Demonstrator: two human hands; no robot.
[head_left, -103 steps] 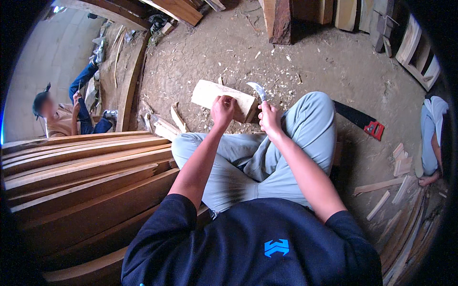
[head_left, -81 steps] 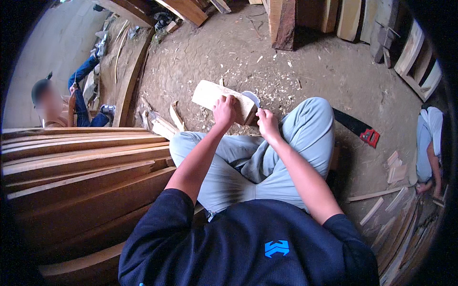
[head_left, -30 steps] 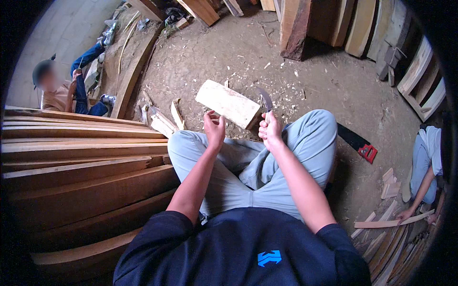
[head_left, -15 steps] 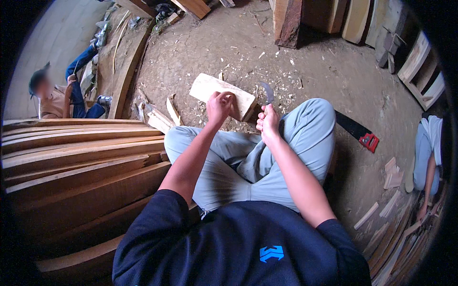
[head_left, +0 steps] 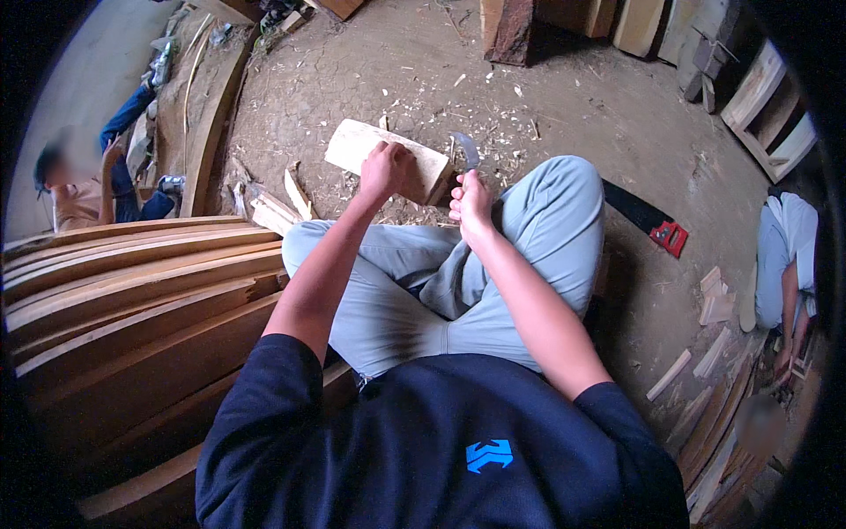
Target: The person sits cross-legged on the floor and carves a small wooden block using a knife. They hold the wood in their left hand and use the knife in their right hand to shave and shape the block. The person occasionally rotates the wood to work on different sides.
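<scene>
A pale, thick wooden block (head_left: 352,144) lies on the dirt floor just beyond my crossed legs. Over its near side is my left hand (head_left: 386,169), fingers curled; what they hold, if anything, is hidden. My right hand (head_left: 472,201) is closed round the handle of a small sickle (head_left: 467,152), by the block's right end. The curved grey blade points up and away from me, apart from the block, while the fist covers the handle.
Stacked planks (head_left: 141,264) rise close on my left. A handsaw (head_left: 668,236) with a red handle lies right of my knee. Wood shavings (head_left: 502,123) litter the floor. One person (head_left: 84,189) sits far left; another person (head_left: 780,264) bends at the right among wood strips.
The whole view has shifted, so the scene sits a little further left and up. My hands keep nearly the same places by the block. The person at the right has bent further into view.
</scene>
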